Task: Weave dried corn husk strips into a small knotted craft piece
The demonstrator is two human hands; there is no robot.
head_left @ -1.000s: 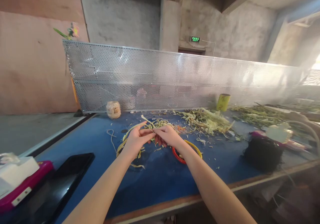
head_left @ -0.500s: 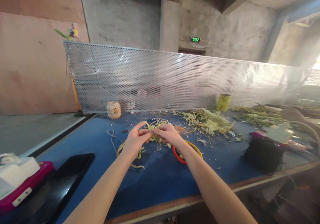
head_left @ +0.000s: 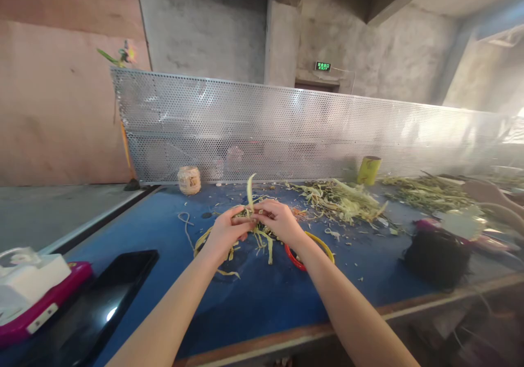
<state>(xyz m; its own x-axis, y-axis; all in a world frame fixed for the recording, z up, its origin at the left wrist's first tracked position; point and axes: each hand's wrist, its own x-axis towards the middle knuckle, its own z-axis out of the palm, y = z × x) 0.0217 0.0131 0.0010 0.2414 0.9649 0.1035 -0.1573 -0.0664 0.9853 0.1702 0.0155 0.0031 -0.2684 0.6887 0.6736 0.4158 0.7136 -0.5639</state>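
Observation:
My left hand (head_left: 226,232) and my right hand (head_left: 279,221) meet above the blue table (head_left: 254,296), both pinched on a bunch of pale yellow-green straw strips (head_left: 257,229). One strip stands up from between the fingers, others hang down toward the table. More loose strips (head_left: 204,239) lie under my left hand. A red and yellow ring (head_left: 317,242) lies just beneath my right wrist.
A pile of straw (head_left: 341,199) lies at the back right by a yellow cup (head_left: 368,169). A twine spool (head_left: 189,179) stands before the perforated metal screen (head_left: 286,132). A black phone (head_left: 102,307) and pink box (head_left: 36,296) sit left, a black bundle (head_left: 436,252) right. Another person's hand (head_left: 487,192) shows far right.
Both hands have lifted the straw bunch off the table, and one strip now sticks upward. The view has shifted slightly.

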